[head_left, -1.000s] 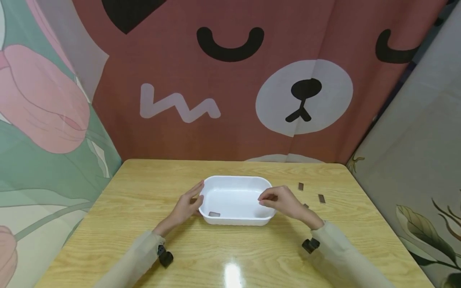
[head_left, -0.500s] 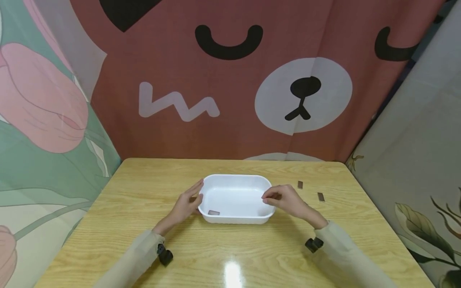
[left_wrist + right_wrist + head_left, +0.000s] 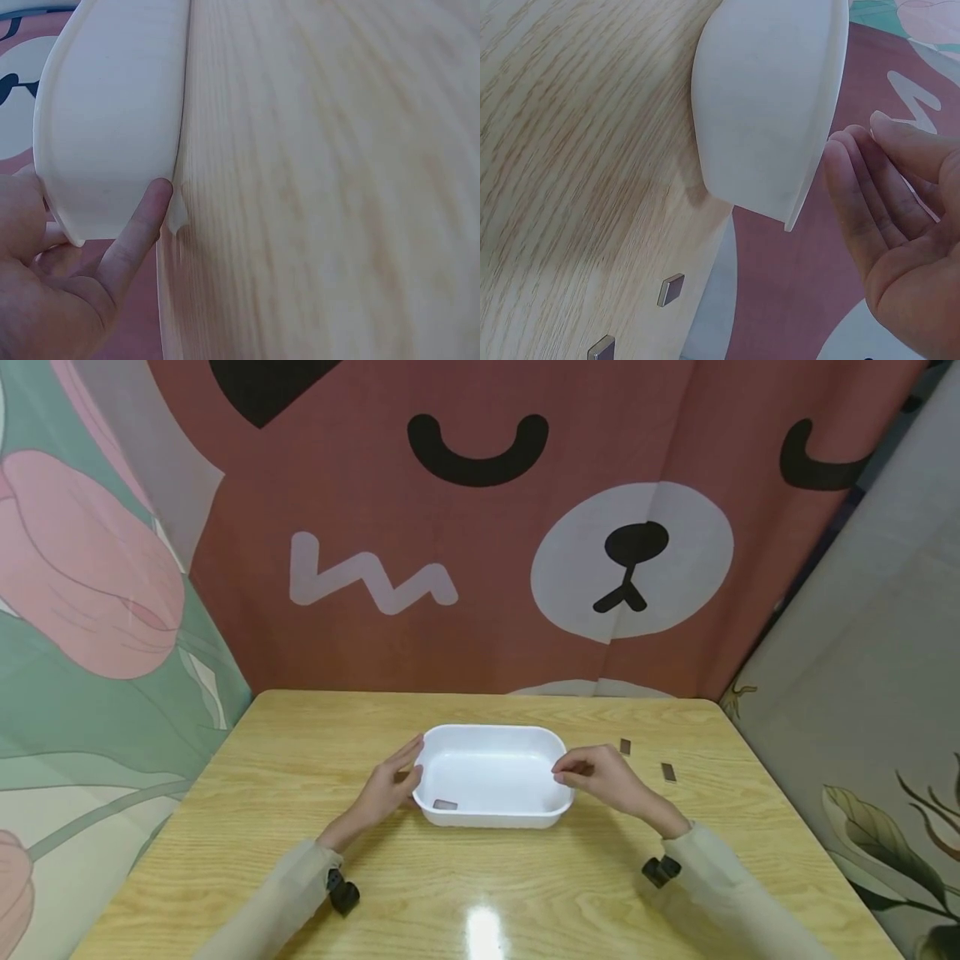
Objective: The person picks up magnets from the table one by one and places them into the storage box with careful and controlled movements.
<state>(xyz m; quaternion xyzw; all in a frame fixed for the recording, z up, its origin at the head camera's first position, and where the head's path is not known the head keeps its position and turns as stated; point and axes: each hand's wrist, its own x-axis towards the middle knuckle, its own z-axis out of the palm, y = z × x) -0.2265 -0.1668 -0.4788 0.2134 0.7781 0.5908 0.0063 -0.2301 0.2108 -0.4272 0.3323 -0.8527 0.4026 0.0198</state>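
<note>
A white plastic box (image 3: 491,777) stands on the wooden table, one small thin brownish piece (image 3: 445,805) lying inside at its near left corner. My left hand (image 3: 390,789) holds the box's left end. In the left wrist view one straight finger (image 3: 139,232) touches the outer wall low down, and other fingers lie about the rim. My right hand (image 3: 607,777) is at the right rim, fingers bent and tips close together. From the right wrist no object shows between its thumb and fingers (image 3: 840,161); its index finger is partly hidden.
Two small flat dark pieces, one nearer the back (image 3: 626,747) and one farther right (image 3: 669,772), lie on the table (image 3: 480,877) right of the box. Patterned cloths (image 3: 480,652) hang behind the table and at both sides.
My right hand has drifted a little to the right, from over the box towards its right rim. A dark piece seen beside that wrist earlier is out of sight. The left hand keeps its place.
</note>
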